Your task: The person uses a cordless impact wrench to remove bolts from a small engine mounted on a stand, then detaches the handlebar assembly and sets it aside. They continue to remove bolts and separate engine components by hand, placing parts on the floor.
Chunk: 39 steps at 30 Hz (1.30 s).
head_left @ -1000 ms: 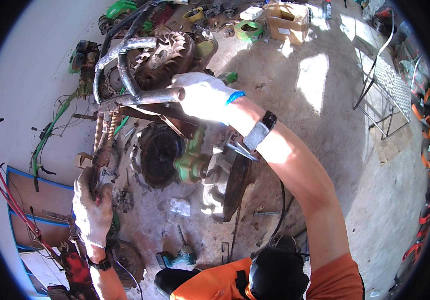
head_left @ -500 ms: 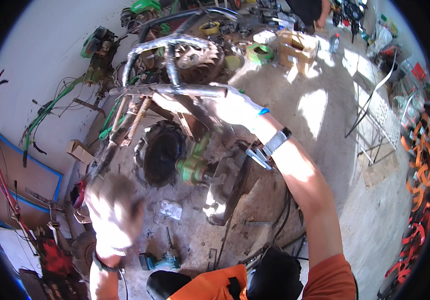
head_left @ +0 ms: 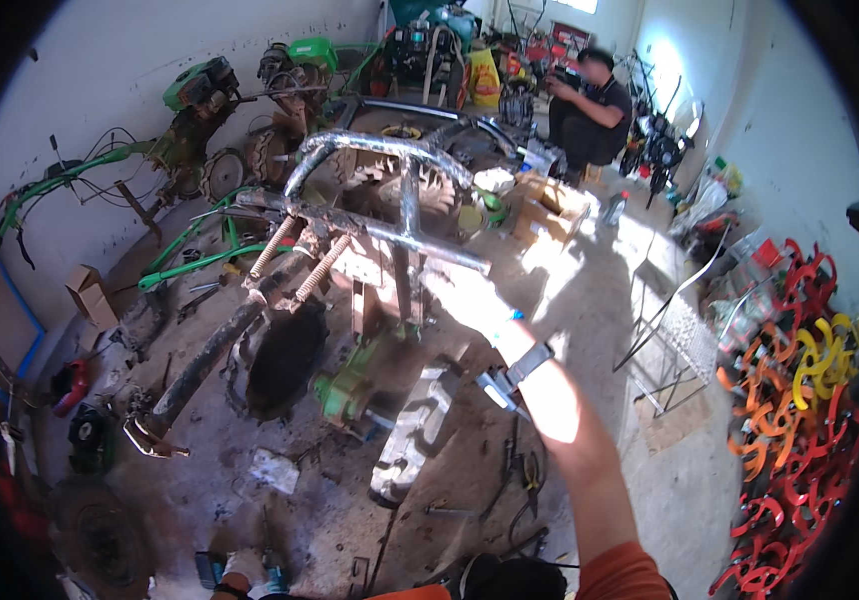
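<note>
My right hand (head_left: 465,297), in a pale glove, is at the end of the black tubular metal frame (head_left: 410,190), its fingers closed about the lower crossbar. The frame stands tilted, with worn paint and two coil springs (head_left: 324,268) on its near side. At the bottom edge my left hand (head_left: 243,567), also gloved, lies over the handle of a teal and black cordless drill (head_left: 274,572), between battery and body. Its fingers show only partly. Below the frame sit a green gearbox (head_left: 346,385) and two treaded wheels, one dark (head_left: 285,365), the other sunlit (head_left: 418,430).
A person (head_left: 590,110) crouches at the back right near an open cardboard box (head_left: 553,213). Green machines (head_left: 200,100) line the left wall. Orange, red and yellow curved metal parts (head_left: 780,400) are heaped at right, beyond a wire stand (head_left: 680,340). Pliers (head_left: 531,470) lie on the floor.
My left hand has gone from beside the frame's long arm down to the drill. My right hand stays at the crossbar. The view has tipped upward, bringing more of the room's back into sight.
</note>
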Each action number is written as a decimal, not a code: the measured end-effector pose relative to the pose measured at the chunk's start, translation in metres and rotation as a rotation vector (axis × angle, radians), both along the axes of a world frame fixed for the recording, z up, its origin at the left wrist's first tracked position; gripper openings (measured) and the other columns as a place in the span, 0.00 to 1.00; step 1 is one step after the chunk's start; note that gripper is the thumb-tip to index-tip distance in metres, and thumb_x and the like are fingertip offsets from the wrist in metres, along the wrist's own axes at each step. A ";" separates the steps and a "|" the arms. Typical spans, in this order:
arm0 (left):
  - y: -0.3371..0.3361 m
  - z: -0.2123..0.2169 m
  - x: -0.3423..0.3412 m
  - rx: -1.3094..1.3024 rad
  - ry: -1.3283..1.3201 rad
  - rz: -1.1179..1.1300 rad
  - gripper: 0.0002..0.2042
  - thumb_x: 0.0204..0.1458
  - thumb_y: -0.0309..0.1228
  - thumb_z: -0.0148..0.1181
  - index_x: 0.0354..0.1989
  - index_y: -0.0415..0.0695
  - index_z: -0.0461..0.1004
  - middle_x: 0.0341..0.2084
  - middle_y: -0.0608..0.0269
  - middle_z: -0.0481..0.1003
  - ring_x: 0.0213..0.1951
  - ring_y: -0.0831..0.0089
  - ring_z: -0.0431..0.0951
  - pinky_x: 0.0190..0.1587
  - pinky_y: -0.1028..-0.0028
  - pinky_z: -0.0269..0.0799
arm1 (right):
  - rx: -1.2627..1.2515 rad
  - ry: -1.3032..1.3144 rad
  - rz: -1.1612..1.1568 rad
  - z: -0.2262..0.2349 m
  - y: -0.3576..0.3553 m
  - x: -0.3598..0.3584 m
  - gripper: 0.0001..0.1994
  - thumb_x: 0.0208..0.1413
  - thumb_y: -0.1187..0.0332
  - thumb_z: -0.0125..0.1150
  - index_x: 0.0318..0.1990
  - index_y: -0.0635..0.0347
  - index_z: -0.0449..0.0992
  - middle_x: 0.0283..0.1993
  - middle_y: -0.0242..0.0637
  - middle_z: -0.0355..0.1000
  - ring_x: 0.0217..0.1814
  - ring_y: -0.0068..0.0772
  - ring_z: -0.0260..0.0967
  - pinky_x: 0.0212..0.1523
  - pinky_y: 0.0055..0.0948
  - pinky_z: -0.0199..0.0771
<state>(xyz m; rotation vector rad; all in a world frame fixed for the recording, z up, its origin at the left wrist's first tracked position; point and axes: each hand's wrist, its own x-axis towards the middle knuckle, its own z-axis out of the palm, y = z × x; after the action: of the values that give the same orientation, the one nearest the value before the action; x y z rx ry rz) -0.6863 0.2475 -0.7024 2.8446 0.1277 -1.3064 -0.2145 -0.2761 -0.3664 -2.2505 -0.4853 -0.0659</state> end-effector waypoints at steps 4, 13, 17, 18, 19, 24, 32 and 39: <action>0.021 -0.012 -0.006 -0.003 0.110 -0.002 0.34 0.46 0.50 0.74 0.61 0.44 0.80 0.59 0.44 0.81 0.60 0.45 0.82 0.61 0.48 0.79 | -0.088 -0.023 0.033 0.010 -0.005 -0.011 0.26 0.74 0.52 0.60 0.70 0.60 0.76 0.73 0.45 0.74 0.76 0.42 0.69 0.77 0.38 0.67; 0.020 0.039 -0.021 -0.204 -0.108 0.068 0.28 0.55 0.50 0.69 0.60 0.46 0.80 0.47 0.39 0.84 0.51 0.42 0.84 0.55 0.47 0.80 | 0.227 -0.025 0.041 -0.005 -0.001 0.018 0.22 0.68 0.60 0.67 0.66 0.59 0.79 0.54 0.40 0.84 0.50 0.34 0.81 0.53 0.36 0.82; 0.025 0.068 -0.026 -0.242 -0.189 0.126 0.25 0.58 0.49 0.68 0.58 0.45 0.80 0.45 0.38 0.84 0.48 0.41 0.85 0.51 0.46 0.81 | 0.222 -0.088 0.128 0.010 -0.004 0.011 0.20 0.66 0.60 0.68 0.61 0.57 0.81 0.51 0.43 0.84 0.52 0.38 0.81 0.53 0.38 0.82; 0.031 0.071 -0.027 -0.232 -0.196 0.119 0.25 0.58 0.48 0.68 0.58 0.45 0.80 0.44 0.37 0.84 0.47 0.40 0.85 0.50 0.46 0.81 | 0.192 -0.074 0.123 0.017 -0.007 0.007 0.19 0.66 0.61 0.68 0.61 0.57 0.81 0.52 0.42 0.84 0.51 0.35 0.81 0.54 0.36 0.82; 0.037 0.074 -0.029 -0.173 -0.176 0.069 0.24 0.58 0.48 0.67 0.57 0.45 0.80 0.44 0.38 0.84 0.46 0.40 0.84 0.50 0.46 0.81 | 0.161 -0.047 0.157 0.026 -0.007 0.007 0.18 0.66 0.62 0.68 0.59 0.57 0.81 0.51 0.43 0.84 0.50 0.38 0.81 0.53 0.37 0.81; 0.079 0.088 -0.025 -0.398 -0.132 0.007 0.22 0.57 0.47 0.68 0.56 0.49 0.83 0.48 0.48 0.86 0.51 0.50 0.85 0.53 0.56 0.81 | -0.111 0.023 0.380 0.065 -0.008 0.021 0.18 0.59 0.71 0.62 0.57 0.60 0.82 0.52 0.53 0.82 0.58 0.60 0.79 0.56 0.48 0.80; 0.020 0.184 0.015 0.066 -0.094 0.194 0.33 0.51 0.53 0.71 0.64 0.52 0.79 0.54 0.47 0.84 0.57 0.49 0.83 0.62 0.54 0.79 | 0.047 -0.294 0.369 0.036 -0.007 0.015 0.11 0.56 0.73 0.62 0.45 0.64 0.82 0.46 0.54 0.82 0.52 0.60 0.80 0.56 0.52 0.80; -0.026 0.172 0.015 0.111 -0.164 0.187 0.33 0.53 0.51 0.69 0.66 0.50 0.76 0.57 0.46 0.81 0.58 0.45 0.81 0.62 0.51 0.78 | 0.184 -0.423 0.211 0.005 0.003 0.003 0.12 0.65 0.64 0.57 0.44 0.63 0.82 0.34 0.52 0.80 0.39 0.56 0.81 0.42 0.49 0.83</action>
<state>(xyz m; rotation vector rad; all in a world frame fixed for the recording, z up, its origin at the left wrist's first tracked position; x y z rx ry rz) -0.6708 0.2215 -0.5307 2.9287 0.4656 -1.0580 -0.2110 -0.2734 -0.3610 -1.9924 -0.9010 -0.4649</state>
